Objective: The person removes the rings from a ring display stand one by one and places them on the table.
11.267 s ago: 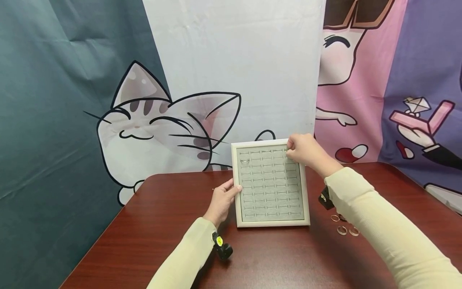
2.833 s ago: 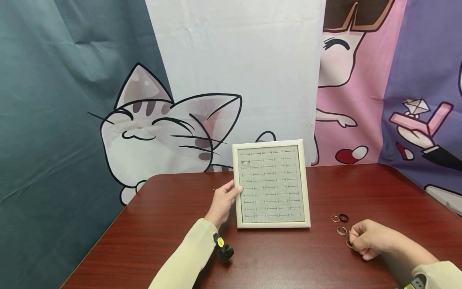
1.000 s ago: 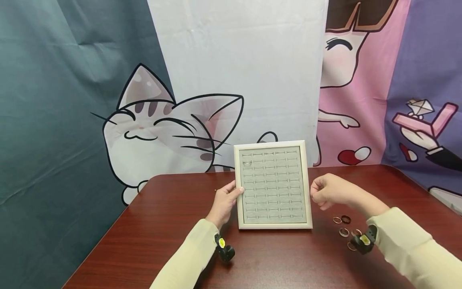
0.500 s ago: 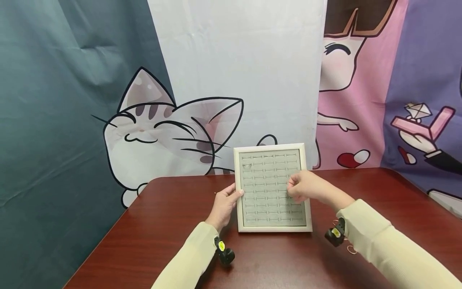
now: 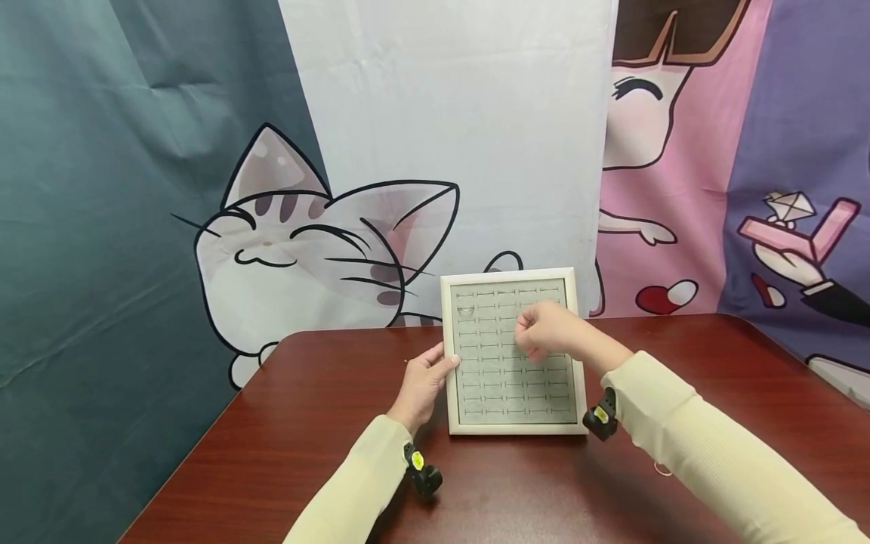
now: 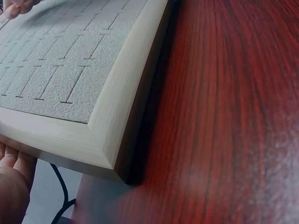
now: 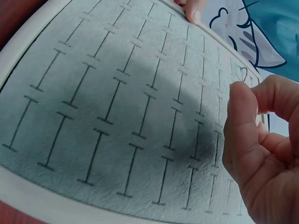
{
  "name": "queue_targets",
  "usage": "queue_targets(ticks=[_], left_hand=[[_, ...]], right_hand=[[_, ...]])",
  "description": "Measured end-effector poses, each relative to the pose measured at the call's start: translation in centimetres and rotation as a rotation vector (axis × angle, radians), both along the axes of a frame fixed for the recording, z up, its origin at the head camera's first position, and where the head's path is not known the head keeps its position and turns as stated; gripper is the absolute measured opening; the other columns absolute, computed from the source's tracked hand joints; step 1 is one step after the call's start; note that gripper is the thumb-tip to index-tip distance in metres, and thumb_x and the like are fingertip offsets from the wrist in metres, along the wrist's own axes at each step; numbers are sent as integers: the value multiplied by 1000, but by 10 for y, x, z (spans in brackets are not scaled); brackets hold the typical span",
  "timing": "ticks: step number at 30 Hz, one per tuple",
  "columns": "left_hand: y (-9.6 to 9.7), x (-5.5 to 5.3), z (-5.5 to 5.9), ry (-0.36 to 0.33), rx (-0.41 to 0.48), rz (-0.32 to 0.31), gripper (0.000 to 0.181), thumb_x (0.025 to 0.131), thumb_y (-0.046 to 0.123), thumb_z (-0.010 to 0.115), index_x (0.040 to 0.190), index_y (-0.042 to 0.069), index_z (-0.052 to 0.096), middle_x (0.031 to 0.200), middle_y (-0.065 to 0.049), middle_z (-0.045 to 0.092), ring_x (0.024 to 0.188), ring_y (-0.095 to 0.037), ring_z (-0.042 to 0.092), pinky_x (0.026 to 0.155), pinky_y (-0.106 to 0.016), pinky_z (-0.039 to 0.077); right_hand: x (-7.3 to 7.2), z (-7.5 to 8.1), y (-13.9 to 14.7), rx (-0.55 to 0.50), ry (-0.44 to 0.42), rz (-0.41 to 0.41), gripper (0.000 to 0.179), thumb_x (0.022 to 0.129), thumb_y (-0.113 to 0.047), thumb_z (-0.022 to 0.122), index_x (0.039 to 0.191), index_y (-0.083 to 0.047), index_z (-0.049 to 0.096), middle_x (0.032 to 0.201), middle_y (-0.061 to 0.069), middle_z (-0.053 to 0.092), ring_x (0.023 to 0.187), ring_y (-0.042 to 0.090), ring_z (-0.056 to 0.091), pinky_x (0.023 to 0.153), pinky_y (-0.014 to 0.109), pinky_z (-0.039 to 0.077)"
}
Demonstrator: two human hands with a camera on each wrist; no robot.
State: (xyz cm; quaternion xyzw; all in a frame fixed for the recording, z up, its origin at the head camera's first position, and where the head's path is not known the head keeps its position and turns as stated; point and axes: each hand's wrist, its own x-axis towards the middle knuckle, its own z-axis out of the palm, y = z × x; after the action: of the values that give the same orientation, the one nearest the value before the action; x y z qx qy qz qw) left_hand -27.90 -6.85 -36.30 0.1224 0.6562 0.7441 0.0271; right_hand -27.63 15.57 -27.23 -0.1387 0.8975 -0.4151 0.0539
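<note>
A white-framed ring display board [image 5: 513, 428] stands tilted on the table, its grey fabric face cut with rows of slits. My left hand [image 5: 420, 381] grips its left edge, thumb on the front of the frame, fingers behind. One silver ring [image 5: 465, 309] sits in the leftmost slit of the second row. In front of the board's right half is my right hand [image 5: 547, 332], fingers curled and thumb against the index finger. In the right wrist view nothing shows between that thumb [image 7: 243, 102] and finger. The left wrist view shows the board's lower corner [image 6: 100, 144].
A loose ring [image 5: 662, 469] lies on the dark red wooden table [image 5: 516, 491], partly behind my right sleeve [image 5: 720, 446]. A printed cloth with cartoon figures [image 5: 292, 249] hangs behind the table. A black cable [image 6: 63, 191] shows below the table edge.
My right hand was low among several rings on the table's right side, then rose leftward across the board. One more ring lies on the table than before. My left hand keeps its grip.
</note>
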Motion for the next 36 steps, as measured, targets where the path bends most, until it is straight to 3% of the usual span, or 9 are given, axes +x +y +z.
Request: queue_targets(ticks=[14, 21, 28, 36], left_hand=[[0, 0, 1, 2, 0, -8, 43, 91, 7, 56, 132, -1, 49, 119, -20, 61, 87, -9, 64, 82, -28, 51], [0, -17, -20, 9, 30, 9, 43, 89, 11, 60, 131, 4, 52, 118, -17, 62, 91, -12, 65, 81, -28, 52], [0, -17, -21, 6, 17, 6, 45, 89, 13, 60, 132, 4, 51, 121, -17, 60, 91, -12, 64, 81, -28, 51], [-1, -18, -19, 8, 5, 1, 45, 89, 14, 60, 133, 5, 50, 122, -16, 60, 93, -12, 64, 83, -29, 51]], right_hand=[[-9, 8, -22, 30, 36, -30, 7, 71, 1, 52, 74, -5, 53, 69, 5, 56, 61, 15, 61, 62, 30, 54], [-13, 12, -32, 95, 72, -53, 6, 71, -2, 52, 72, -7, 54, 70, 5, 59, 61, 15, 62, 59, 28, 50], [-16, 16, -45, 130, 121, -75, 5, 71, -5, 54, 71, -10, 55, 64, 2, 59, 58, 14, 56, 56, 26, 43], [-21, 21, -58, 117, 194, -91, 5, 72, -2, 56, 72, -7, 56, 71, 5, 61, 57, 14, 61, 53, 23, 45]])
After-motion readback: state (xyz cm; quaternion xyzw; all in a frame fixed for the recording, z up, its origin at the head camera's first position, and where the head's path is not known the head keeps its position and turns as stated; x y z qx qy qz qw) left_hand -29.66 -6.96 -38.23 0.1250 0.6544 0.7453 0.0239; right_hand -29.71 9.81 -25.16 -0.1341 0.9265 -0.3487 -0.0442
